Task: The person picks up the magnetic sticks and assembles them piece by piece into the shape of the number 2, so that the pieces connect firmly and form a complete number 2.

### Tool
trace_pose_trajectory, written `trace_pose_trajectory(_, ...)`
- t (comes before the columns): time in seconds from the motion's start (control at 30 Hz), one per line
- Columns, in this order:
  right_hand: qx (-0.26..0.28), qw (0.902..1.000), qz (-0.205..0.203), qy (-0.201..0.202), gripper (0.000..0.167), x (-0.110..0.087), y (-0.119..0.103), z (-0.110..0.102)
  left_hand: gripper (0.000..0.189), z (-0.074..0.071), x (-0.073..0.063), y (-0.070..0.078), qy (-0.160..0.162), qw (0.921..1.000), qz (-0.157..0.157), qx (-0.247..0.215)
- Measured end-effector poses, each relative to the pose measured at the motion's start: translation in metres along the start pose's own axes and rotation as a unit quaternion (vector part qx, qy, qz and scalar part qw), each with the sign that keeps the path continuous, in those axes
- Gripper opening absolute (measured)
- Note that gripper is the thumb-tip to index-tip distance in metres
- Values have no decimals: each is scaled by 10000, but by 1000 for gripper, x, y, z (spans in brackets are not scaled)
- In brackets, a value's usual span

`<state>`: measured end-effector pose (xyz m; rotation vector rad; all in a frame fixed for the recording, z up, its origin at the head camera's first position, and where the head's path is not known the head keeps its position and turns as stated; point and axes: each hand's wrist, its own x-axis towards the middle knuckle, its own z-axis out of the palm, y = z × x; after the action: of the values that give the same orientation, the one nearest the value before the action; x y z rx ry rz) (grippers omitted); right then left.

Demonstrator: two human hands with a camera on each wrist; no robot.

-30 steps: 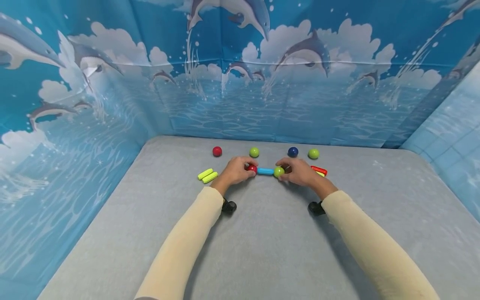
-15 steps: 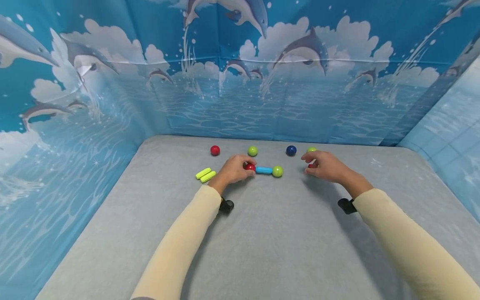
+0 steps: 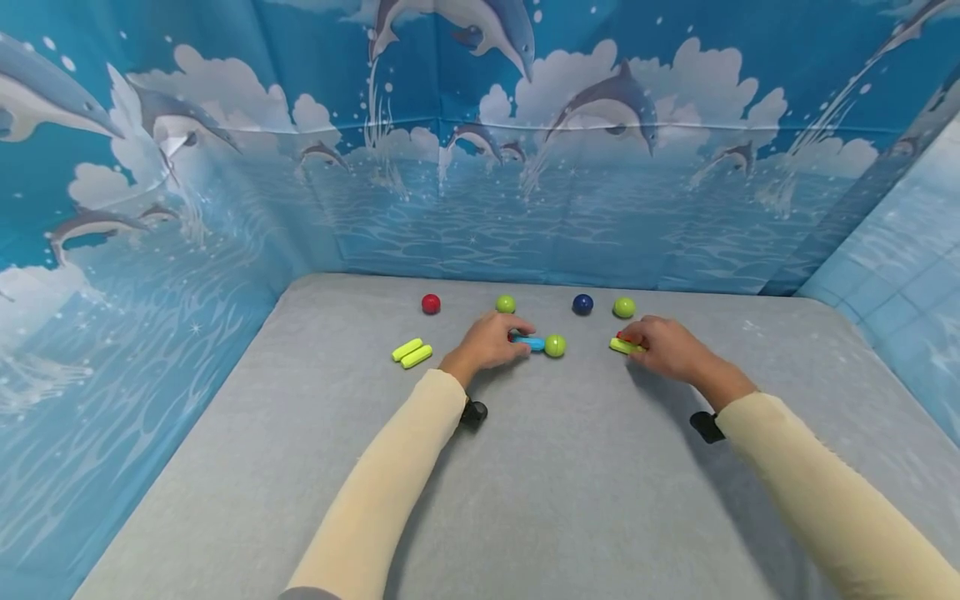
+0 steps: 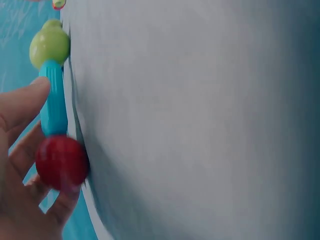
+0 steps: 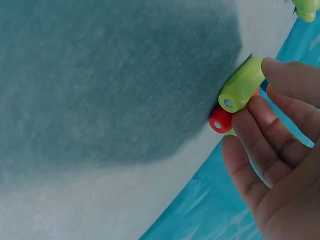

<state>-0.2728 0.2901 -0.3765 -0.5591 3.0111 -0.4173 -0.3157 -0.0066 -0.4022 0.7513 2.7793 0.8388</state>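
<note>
My left hand (image 3: pixel 493 342) reaches round a joined piece: a blue magnetic stick (image 4: pixel 54 107) with a red ball (image 4: pixel 62 162) on one end and a lime-green ball (image 3: pixel 555 346) on the other. The thumb lies on the blue stick, fingers curled behind it and the red ball. At the right, my right hand (image 3: pixel 669 350) pinches a yellow-green magnetic stick (image 5: pixel 241 86) between thumb and fingers. Against it lies a red magnetic stick (image 5: pixel 220 119), partly hidden by the fingers. Both sticks show silver discs at their ends.
Along the back lie a loose red ball (image 3: pixel 431 304), a lime-green ball (image 3: pixel 506 304), a dark blue ball (image 3: pixel 582 304) and another lime-green ball (image 3: pixel 624 307). Two yellow-green sticks (image 3: pixel 412 353) lie left of my left hand. A dolphin-print cloth (image 3: pixel 480 200) stands behind the grey surface.
My right hand has let go of the lime-green ball on the joined piece, moved right and taken hold of a yellow-green stick. My left hand has shifted from the red ball towards the blue stick.
</note>
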Motion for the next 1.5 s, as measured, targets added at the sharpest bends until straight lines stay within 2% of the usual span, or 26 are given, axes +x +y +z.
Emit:
trace_pose_trajectory(0.13, -7, 10000, -7, -28, 29, 1, 1, 3, 34, 7, 5, 7, -28, 9999, 12, -112)
trace_pose_trajectory(0.33, 163, 9996, 146, -199, 30, 2, 3, 6, 30, 13, 9, 14, 24, 9992, -189, -358)
trace_pose_trajectory(0.63, 570, 9970, 451, -279, 33, 1, 1, 9, 32, 14, 12, 19, 15, 9994, -50, -335)
trace_pose_trajectory(0.83, 771, 9945, 604, -382, 36, 1, 1, 10, 31, 14, 12, 21, -22, 9991, -119, -412)
trace_pose_trajectory(1.17, 774, 9933, 709, -491, 40, -1, 0, 11, 31, 16, 14, 23, -46, 9993, -141, -346)
trace_pose_trajectory(1.33, 962, 9903, 780, -636, 42, -3, -4, 11, 30, 17, 13, 23, -24, 9994, -126, -320)
trace_pose_trajectory(1.5, 1210, 9871, 876, -584, 42, -4, -7, 11, 31, 15, 12, 23, -20, 9991, -212, -363)
